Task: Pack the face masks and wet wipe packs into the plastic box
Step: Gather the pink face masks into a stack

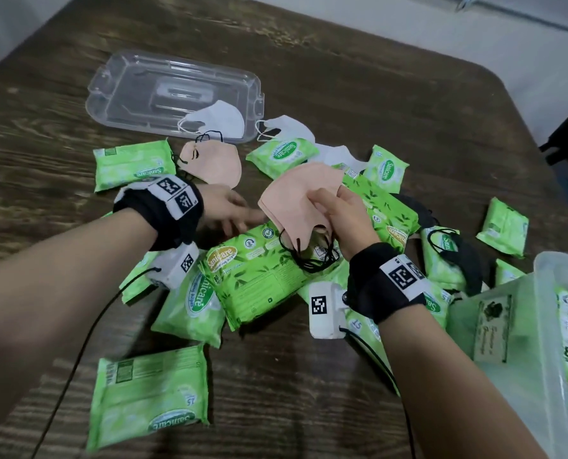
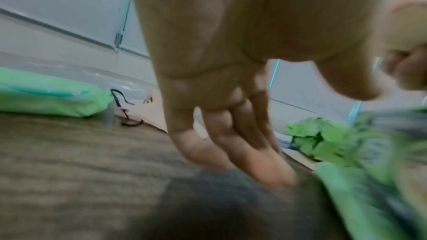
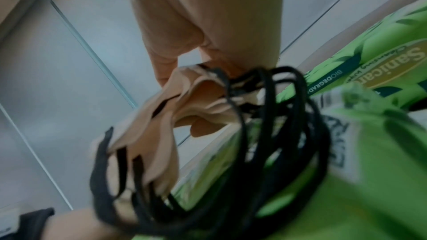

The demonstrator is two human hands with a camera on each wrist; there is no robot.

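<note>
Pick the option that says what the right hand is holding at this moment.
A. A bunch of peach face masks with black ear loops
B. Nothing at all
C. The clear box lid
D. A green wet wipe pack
A. In the head view the right hand pinches a bunch of peach face masks, their black ear loops dangling over a large wet wipe pack; the right wrist view shows the same.

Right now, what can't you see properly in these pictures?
- Clear plastic box: cut off by the head view's right edge, so its fill is unknown.
- Peach face masks in the right hand: the count is unclear because they overlap.
- Left hand fingertips: blurred in the left wrist view, so contact with the table is unclear.
</note>
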